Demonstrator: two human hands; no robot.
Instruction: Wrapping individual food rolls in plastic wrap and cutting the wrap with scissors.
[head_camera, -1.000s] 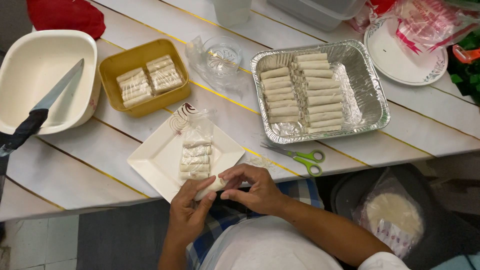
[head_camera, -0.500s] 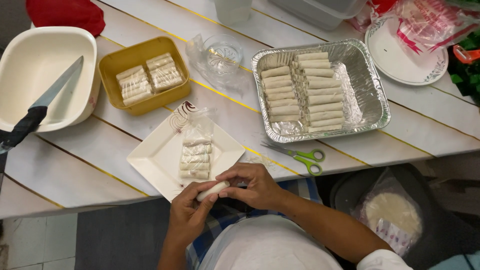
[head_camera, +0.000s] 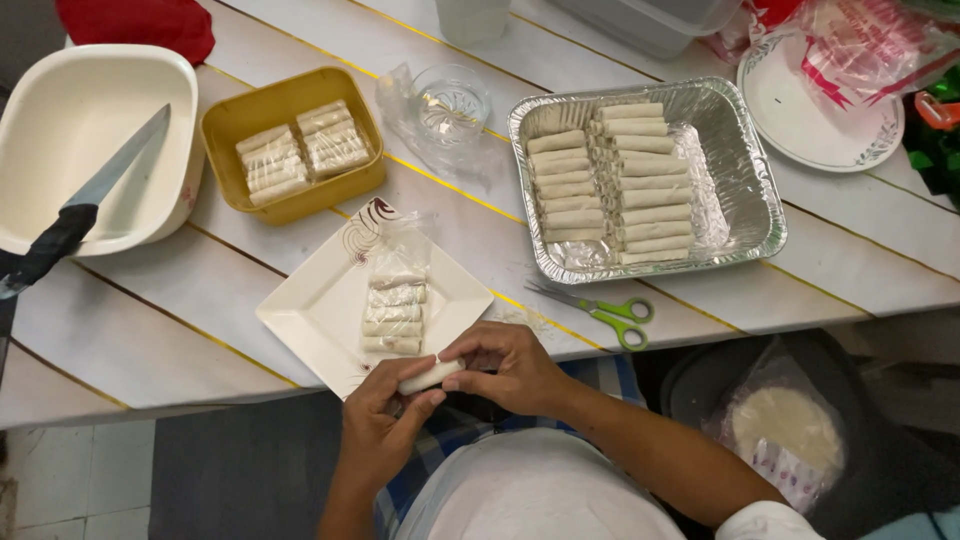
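I see my fingers (head_camera: 455, 352) closed around a small pale roll (head_camera: 430, 376), both hands on it at once. The left hand (head_camera: 385, 425) cups it from below, thumb and fingertips pinching its near-left end; the right hand (head_camera: 510, 368) comes over from the right and pinches the other end. Neither hand is spread wide: both grip narrow, tight on the roll.

The roll sits at the table's (head_camera: 130, 330) near edge, above my lap, just off the near corner of the white square plate (head_camera: 315, 315). Its long axis runs left to right with a slight tilt, the right end a little farther from me. That is close to the way the four rolls in the clear plastic bag (head_camera: 395, 300) lie on the plate, stacked crosswise, directly beyond my fingers and near. The left hand is the nearer one to that bag.

Farther out, green-handled scissors (head_camera: 605, 315) lie to the right of the plate. Beyond them is a foil tray (head_camera: 750, 190) with two columns of rolls. A yellow container (head_camera: 290, 195) holding two bundles of rolls stands to the far left, with a glass bowl (head_camera: 450, 100) between it and the tray. A white tub (head_camera: 60, 120) with a knife (head_camera: 85, 205) resting across it sits at the left edge.
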